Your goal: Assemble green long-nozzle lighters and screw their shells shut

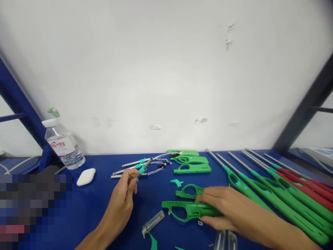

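Near the middle, my left hand (125, 192) is closed in a pinch on a metal lighter tube (147, 163) with a teal collar, tilted up to the right; thin wires run from it. My right hand (221, 208) grips a green lighter handle half (191, 209), fingers over the top and thumb on the near side. Just beyond it lies another green handle half (189, 191), partly hidden by that hand. A teal trigger piece (177, 183) rests above them. Nearer to me are a clear fuel tank (153, 223) and a teal trigger (153, 241).
More metal tubes (130, 163) with wires lie by the wall, beside several green handle halves (192, 168). Finished-looking green lighters (249, 191) and red lighters (309, 187) line the right. A water bottle (63, 146) and white case (86, 177) sit left; clear tanks (220, 240) lie in front.
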`<control>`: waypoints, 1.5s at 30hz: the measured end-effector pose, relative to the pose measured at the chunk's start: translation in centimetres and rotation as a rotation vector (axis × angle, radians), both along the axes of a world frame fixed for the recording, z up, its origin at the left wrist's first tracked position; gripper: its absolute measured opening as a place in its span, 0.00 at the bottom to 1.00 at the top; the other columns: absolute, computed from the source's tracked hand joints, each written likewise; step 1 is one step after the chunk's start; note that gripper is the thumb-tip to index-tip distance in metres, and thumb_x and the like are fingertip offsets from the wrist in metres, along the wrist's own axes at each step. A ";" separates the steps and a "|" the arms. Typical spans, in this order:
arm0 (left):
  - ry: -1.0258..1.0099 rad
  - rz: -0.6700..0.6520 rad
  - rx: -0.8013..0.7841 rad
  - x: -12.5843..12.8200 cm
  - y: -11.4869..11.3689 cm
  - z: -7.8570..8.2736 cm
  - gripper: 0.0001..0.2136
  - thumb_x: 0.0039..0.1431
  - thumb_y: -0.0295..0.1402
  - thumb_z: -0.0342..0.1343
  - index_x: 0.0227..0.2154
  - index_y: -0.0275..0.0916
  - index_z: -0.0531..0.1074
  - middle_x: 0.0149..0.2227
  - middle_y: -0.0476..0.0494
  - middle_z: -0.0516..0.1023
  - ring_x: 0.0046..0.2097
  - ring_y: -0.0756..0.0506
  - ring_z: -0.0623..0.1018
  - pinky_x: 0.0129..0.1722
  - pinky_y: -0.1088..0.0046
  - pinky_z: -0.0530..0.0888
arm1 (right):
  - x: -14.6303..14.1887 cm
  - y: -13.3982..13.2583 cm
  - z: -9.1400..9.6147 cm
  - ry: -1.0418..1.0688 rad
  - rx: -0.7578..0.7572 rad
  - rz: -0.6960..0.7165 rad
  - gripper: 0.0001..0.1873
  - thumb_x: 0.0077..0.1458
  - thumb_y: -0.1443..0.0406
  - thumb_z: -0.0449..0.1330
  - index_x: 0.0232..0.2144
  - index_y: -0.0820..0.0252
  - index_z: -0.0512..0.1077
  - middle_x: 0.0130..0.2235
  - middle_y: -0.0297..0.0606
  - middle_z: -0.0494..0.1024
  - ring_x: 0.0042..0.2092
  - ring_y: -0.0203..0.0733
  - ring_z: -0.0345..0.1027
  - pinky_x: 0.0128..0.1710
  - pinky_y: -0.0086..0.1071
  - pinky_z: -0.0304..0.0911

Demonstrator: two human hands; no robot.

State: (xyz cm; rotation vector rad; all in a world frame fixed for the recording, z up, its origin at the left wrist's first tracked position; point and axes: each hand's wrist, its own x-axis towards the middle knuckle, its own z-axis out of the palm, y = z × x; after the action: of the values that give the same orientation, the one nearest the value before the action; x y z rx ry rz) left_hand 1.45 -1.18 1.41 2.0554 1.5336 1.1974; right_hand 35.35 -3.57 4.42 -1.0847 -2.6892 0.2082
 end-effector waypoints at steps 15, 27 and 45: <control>0.005 -0.189 -0.065 0.1 -0.7 -0.5 0.11 0.74 0.38 0.43 0.43 0.46 0.70 0.36 0.46 0.74 0.36 0.43 0.74 0.39 0.68 0.71 | -0.4 0.8 -2.2 -0.019 0.170 -0.007 0.19 0.68 0.53 0.59 0.57 0.48 0.75 0.49 0.42 0.82 0.47 0.53 0.79 0.46 0.42 0.76; 0.067 -0.192 -0.091 -0.5 -0.3 -0.7 0.10 0.73 0.38 0.44 0.44 0.46 0.71 0.31 0.49 0.75 0.32 0.44 0.75 0.34 0.71 0.72 | 0.2 0.8 -3.4 0.066 0.088 -0.113 0.19 0.69 0.52 0.58 0.58 0.45 0.74 0.51 0.39 0.80 0.51 0.52 0.77 0.52 0.46 0.73; 0.142 -0.243 -0.091 -0.7 -0.2 -1.9 0.13 0.74 0.37 0.45 0.42 0.50 0.76 0.42 0.47 0.78 0.43 0.41 0.77 0.44 0.65 0.73 | -0.1 0.8 -3.2 0.189 0.091 -0.195 0.14 0.66 0.52 0.62 0.49 0.47 0.78 0.46 0.40 0.83 0.46 0.54 0.79 0.47 0.47 0.75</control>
State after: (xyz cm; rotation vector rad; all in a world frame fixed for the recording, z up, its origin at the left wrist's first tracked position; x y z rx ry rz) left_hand 0.77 -1.42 -0.45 2.2295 1.3217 0.8932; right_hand 35.20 -2.74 1.25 -1.2241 -2.3856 0.1441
